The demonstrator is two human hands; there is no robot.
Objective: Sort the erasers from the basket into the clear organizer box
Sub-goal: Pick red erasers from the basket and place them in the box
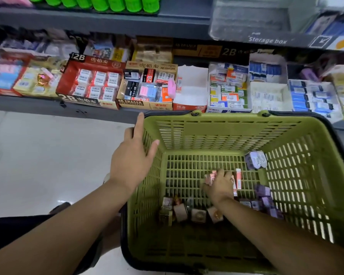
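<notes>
Item: green slatted basket (pixel 226 118) with a dark rim band, standing on the pale tiled floor (pixel 48 155).

Contents of the basket:
- pink-wrapped erasers (pixel 209 178), centre of the basket floor, held under the right hand.
- white-and-red eraser (pixel 238 178), lying just beside that hand on the side of the basket's right wall.
- pale purple erasers (pixel 255 160), in the far right corner, leaning against the wall.
- dark purple erasers (pixel 265 199), a loose heap along the right wall, nearer the person.
- tan-wrapped erasers (pixel 189 213), in a row against the basket's near wall.

Hands:
- left hand (pixel 133 155): rests on the basket's left rim, fingers straight and apart, thumb lying over the inside of the wall; it grips nothing.
- right hand (pixel 219 187): reaches down inside the basket, fingers curled and clamped on the pink-wrapped erasers.

Beyond the basket's far rim:
- low shelf (pixel 38 105) lined with open cartons of erasers, among them a red 2B carton (pixel 91 82) and a 4B eraser carton (pixel 147 86).
- clear organizer box (pixel 250 22), marked "Storage box", on the shelf above, beyond the basket's far right corner; its contents cannot be made out.
- green bottles (pixel 107 2), on the upper shelf beyond the basket's far left corner.
</notes>
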